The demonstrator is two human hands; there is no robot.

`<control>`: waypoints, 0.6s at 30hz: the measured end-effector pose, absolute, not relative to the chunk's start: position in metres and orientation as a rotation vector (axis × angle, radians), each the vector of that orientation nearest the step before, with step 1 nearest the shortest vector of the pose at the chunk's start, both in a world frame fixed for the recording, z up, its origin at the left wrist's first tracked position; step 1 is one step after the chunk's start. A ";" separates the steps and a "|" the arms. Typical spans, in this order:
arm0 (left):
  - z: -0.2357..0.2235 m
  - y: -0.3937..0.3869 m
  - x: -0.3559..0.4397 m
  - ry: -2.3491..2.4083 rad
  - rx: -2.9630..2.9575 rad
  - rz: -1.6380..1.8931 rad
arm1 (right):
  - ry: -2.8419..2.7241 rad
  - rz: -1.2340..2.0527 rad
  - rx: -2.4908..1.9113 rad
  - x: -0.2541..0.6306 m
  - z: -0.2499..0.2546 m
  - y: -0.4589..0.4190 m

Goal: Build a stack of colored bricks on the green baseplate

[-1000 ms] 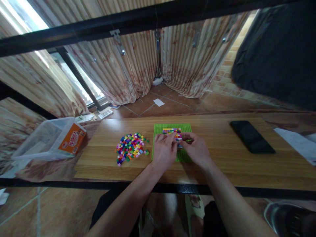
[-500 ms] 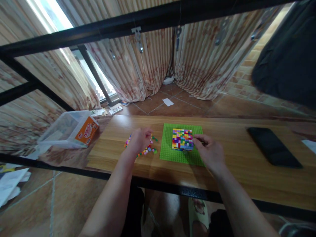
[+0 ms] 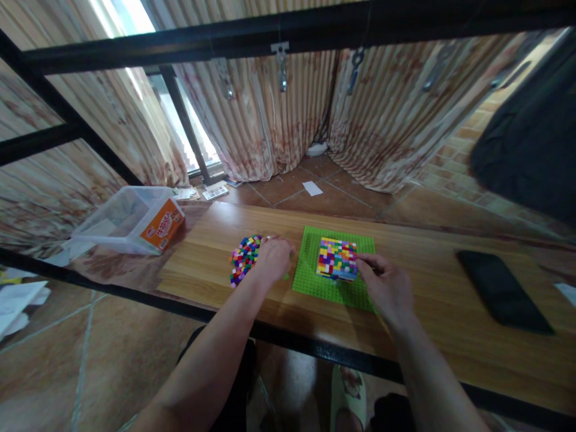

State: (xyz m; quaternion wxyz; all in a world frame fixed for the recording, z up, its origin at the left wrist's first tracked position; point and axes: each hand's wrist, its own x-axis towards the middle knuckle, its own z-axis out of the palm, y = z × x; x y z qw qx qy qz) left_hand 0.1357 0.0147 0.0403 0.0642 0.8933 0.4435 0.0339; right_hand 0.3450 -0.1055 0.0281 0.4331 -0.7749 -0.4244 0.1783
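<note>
A green baseplate (image 3: 315,282) lies on the wooden table (image 3: 432,300). On it stands a block of many-coloured small bricks (image 3: 336,258). My right hand (image 3: 386,289) rests on the plate at the block's right side, fingers curled, fingertips touching the block. A pile of loose coloured bricks (image 3: 243,258) lies left of the plate. My left hand (image 3: 273,260) lies over the pile's right edge, fingers curled down; what it holds, if anything, is hidden.
A black phone (image 3: 503,291) lies on the table at the right. A clear plastic box with an orange label (image 3: 130,219) sits beyond the table's left end. A black metal bar (image 3: 288,39) crosses overhead, with curtains behind. White paper shows at the far right edge (image 3: 567,293).
My left hand left the brick block and moved left onto the loose brick pile. My right hand stayed at the block's right side. The camera view shifted leftward.
</note>
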 end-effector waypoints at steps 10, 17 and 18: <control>0.050 0.008 0.142 1.158 2.524 0.360 | -1.053 0.445 -1.870 0.344 0.027 -0.104; 0.048 -0.013 0.160 0.838 2.404 0.678 | -1.051 0.424 -1.870 0.342 0.030 -0.104; 0.046 -0.017 0.165 0.814 2.405 0.691 | -1.057 0.422 -1.874 0.342 0.030 -0.104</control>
